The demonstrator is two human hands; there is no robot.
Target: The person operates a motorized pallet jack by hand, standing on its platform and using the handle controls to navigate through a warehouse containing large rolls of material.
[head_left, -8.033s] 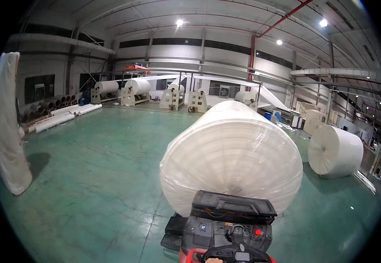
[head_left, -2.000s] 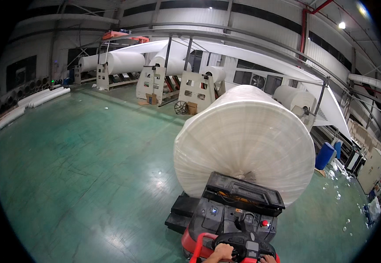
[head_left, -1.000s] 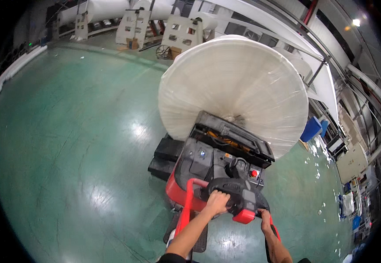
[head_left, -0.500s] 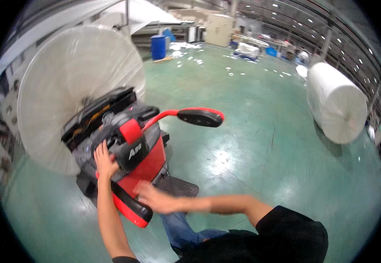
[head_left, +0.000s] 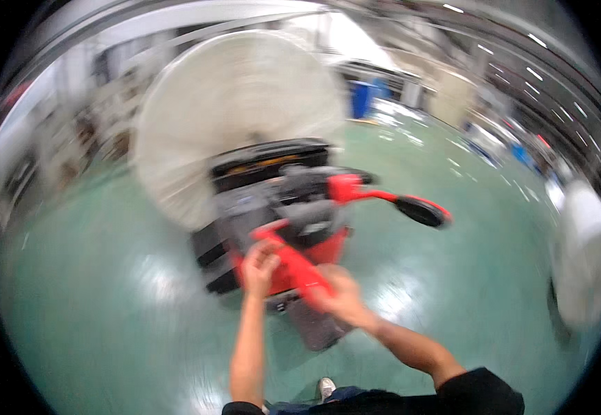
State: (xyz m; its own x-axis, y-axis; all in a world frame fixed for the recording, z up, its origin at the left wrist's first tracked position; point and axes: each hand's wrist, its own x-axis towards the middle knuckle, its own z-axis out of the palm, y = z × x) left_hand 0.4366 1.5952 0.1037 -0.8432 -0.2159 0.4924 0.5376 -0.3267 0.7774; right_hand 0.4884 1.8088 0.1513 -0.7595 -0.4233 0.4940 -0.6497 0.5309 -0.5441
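A red, black and grey powered pallet truck stands before me. One of its red padded side arms points back toward me. My right hand is closed around the near end of that arm, blurred by motion. My left hand has its fingers curled against the same arm, closer to its pivot; its fingertips are partly smeared. The other side arm, red with a black pad, sticks out to the right. Below my right hand is the truck's dark foot platform.
Just beyond the truck stands a large wrapped white roll. Another white roll lies at the right. Farther back are a blue barrel, a beige cabinet and white scraps on the green floor. Machinery lines the left side.
My left hand has left the truck's control head for the near side arm. My right hand has taken hold of that arm, which now sits higher. The view has swung left.
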